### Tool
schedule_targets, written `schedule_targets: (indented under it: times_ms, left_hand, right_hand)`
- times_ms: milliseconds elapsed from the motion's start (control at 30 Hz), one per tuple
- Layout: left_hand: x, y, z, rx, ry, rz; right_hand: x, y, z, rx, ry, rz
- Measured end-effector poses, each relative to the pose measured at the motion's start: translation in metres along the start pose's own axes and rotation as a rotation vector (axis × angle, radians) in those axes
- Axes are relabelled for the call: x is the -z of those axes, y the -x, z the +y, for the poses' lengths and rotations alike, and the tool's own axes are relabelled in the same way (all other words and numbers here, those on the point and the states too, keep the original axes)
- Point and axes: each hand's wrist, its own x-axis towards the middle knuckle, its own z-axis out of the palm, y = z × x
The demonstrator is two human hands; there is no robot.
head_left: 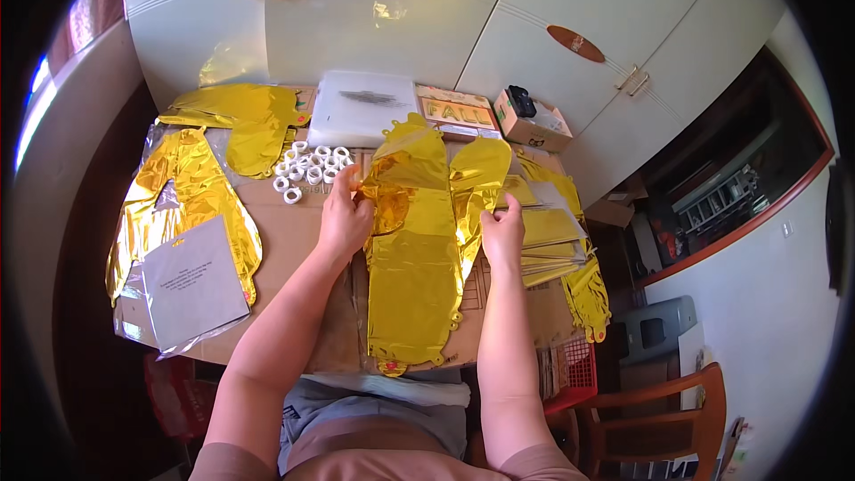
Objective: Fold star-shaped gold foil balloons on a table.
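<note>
White cabinets stand behind a cardboard-covered table, crowded w/ foil & packaging around a cluster of white ribbon rolls, the midpoint for all that follows. Uninflated gold foil balloon, the piece being handled, lies R of the rolls & runs toward the person, its bottom end at the table's near edge. L hand, just R of & nearer than the rolls, pinches the balloon's edge btwn thumb & fingers. R hand, farther R of the rolls, has fingers curled at the balloon's opposite margin; whether it grips or merely touches is unclear.

Main risk: thin film may crease or tear if both hands pull unevenly, esp. if one side slips. Overlapping folds, R of the rolls, could also hide a stuck layer. W/ its end at the brink, the balloon might slide off if let go. L hand sits close enough that a sideways sweep could send rolls rolling. Gold foil packets, well R of the rolls, are fanned loosely beside R hand; a wrist bump could spill them. Gray card, nearer & L of the rolls, overlaps a second gold balloon; a tug there might drag both.
</note>
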Motion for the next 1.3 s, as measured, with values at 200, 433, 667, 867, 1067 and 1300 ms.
schedule_targets:
  times_ms: [200,433,667,867,1067,1300]
  left_hand:
    - [0.004,-0.001,0.001,0.000,-0.005,0.021]
    - [0.000,-0.003,0.000,0.045,0.051,0.019]
    - [0.000,-0.002,0.004,0.080,0.085,0.012]
    - [0.001,-0.002,0.000,0.082,0.093,0.016]
    - [0.003,-0.003,0.003,0.168,0.303,-0.048]
    - [-0.002,0.003,-0.003,0.000,0.132,-0.086]
  right_hand:
    - [-0.004,0.013,-0.012,0.060,0.091,0.043]
    - [0.002,0.011,-0.011,0.052,0.133,-0.024]
    - [-0.002,0.006,0.005,0.124,0.162,0.039]
    - [-0.002,0.009,-0.002,0.145,0.159,0.041]
    - [-0.004,0.003,0.013,0.212,0.057,0.039]
    - [0.005,0.015,-0.006,0.231,0.095,-0.038]
